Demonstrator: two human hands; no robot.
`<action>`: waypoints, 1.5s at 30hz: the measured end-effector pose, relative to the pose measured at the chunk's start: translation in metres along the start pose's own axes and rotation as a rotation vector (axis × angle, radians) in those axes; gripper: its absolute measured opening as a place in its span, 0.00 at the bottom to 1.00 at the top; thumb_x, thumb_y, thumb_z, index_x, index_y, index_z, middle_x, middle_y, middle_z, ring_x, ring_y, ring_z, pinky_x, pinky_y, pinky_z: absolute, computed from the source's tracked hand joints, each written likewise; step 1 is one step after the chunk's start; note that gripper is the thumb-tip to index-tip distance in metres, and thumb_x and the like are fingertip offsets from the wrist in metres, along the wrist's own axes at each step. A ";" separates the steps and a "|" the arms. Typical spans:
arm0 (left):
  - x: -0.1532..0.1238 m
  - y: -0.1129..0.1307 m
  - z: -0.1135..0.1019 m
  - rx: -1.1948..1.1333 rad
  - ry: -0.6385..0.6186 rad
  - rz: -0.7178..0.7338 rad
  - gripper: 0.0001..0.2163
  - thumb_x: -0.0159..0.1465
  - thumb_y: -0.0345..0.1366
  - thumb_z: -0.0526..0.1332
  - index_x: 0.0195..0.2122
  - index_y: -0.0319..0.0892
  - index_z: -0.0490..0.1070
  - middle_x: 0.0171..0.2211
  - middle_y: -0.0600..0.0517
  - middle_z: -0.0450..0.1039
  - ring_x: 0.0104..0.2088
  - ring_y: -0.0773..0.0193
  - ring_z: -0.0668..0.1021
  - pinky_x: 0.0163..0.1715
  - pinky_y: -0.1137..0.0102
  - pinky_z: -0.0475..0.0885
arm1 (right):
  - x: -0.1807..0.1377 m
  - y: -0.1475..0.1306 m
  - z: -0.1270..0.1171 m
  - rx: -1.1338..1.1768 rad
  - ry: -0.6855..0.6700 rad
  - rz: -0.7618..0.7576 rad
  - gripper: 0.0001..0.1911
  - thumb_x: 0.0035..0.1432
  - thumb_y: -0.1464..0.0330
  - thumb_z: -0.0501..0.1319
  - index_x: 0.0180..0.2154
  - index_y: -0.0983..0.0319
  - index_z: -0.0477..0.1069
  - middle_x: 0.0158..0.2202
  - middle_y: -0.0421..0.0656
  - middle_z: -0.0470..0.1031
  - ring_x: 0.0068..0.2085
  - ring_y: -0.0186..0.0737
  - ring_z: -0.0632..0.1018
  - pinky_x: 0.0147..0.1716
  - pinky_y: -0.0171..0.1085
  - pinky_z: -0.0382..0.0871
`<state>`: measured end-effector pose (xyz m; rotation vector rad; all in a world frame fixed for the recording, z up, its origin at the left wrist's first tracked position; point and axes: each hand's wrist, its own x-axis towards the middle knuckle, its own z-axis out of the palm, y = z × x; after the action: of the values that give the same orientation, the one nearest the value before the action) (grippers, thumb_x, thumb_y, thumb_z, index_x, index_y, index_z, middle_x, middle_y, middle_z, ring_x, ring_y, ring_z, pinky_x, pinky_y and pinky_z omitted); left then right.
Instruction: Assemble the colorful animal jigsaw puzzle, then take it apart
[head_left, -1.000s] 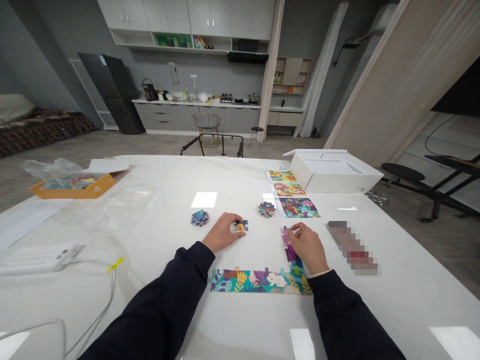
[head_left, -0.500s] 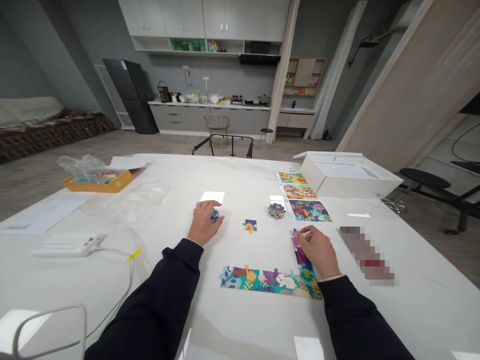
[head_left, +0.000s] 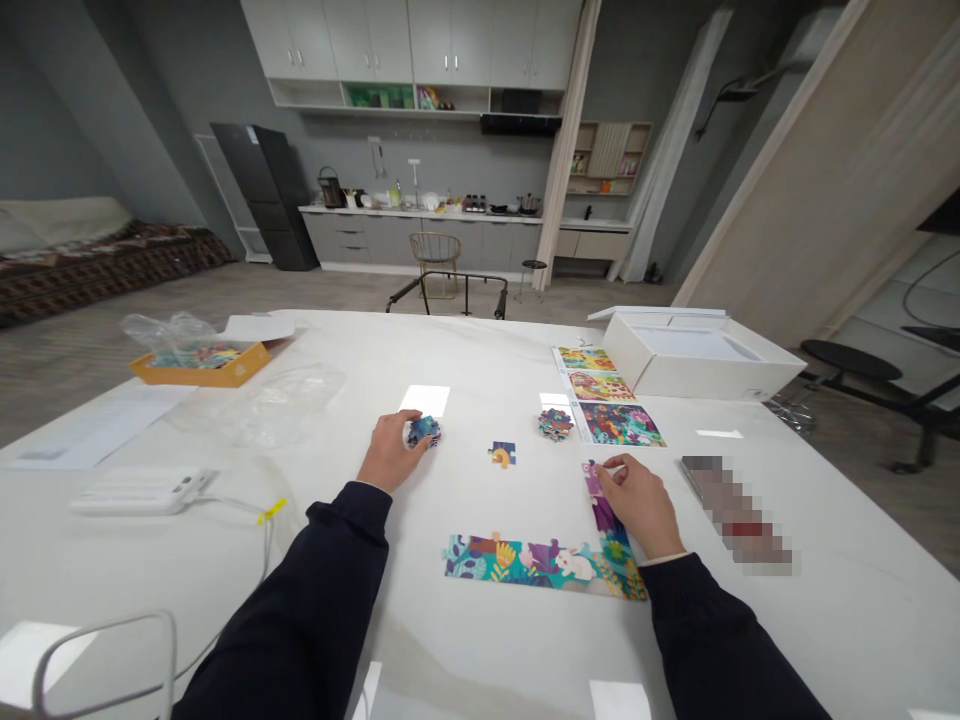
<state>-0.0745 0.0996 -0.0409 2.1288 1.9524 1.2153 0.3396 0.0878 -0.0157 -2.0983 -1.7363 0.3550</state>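
Note:
My left hand [head_left: 390,452] is curled around the left side of a small stack of puzzle pieces [head_left: 425,431], thumb on the near side and a fingertip on the far side. A blue piece lies on top. My right hand [head_left: 646,505] has its thumb and bent forefinger at the right edge of the purple puzzle piece [head_left: 592,477] at the top of an upright column. That column meets a joined bottom row [head_left: 517,562] with a white rabbit, forming an L. One loose puzzle piece [head_left: 502,455], blue and orange, lies between my hands.
A second stack of pieces [head_left: 555,424] lies near the picture sheet [head_left: 621,424], beside a white box [head_left: 705,365]. A blurred-out flat object [head_left: 739,515] is at the right. On the left are an orange box [head_left: 199,372], clear plastic [head_left: 289,400] and a white power strip [head_left: 142,492] with its cable.
My left hand has shifted slightly left and down, so the stack beneath its fingers shows more. My right hand stays at the purple piece.

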 end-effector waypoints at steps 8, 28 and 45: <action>0.001 0.009 -0.005 -0.001 0.048 0.050 0.15 0.62 0.38 0.68 0.49 0.45 0.71 0.46 0.47 0.78 0.48 0.50 0.78 0.50 0.54 0.75 | -0.001 -0.001 0.000 -0.005 0.004 -0.005 0.08 0.64 0.59 0.60 0.38 0.57 0.71 0.27 0.39 0.77 0.35 0.44 0.78 0.29 0.35 0.55; -0.024 0.073 0.012 -0.389 -0.321 0.232 0.24 0.59 0.35 0.74 0.56 0.47 0.69 0.48 0.49 0.78 0.46 0.57 0.81 0.51 0.60 0.77 | -0.002 -0.003 -0.003 -0.005 -0.003 -0.009 0.09 0.64 0.59 0.59 0.38 0.57 0.71 0.26 0.40 0.76 0.34 0.44 0.77 0.29 0.36 0.55; -0.026 0.072 0.023 -0.407 -0.416 0.217 0.20 0.56 0.39 0.76 0.49 0.47 0.76 0.43 0.49 0.80 0.40 0.58 0.80 0.45 0.63 0.77 | -0.002 -0.001 -0.001 -0.003 -0.001 -0.017 0.10 0.64 0.58 0.59 0.39 0.58 0.72 0.26 0.40 0.76 0.33 0.44 0.77 0.28 0.36 0.55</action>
<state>0.0006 0.0727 -0.0351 2.1830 1.2194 0.9797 0.3385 0.0855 -0.0139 -2.0846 -1.7553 0.3488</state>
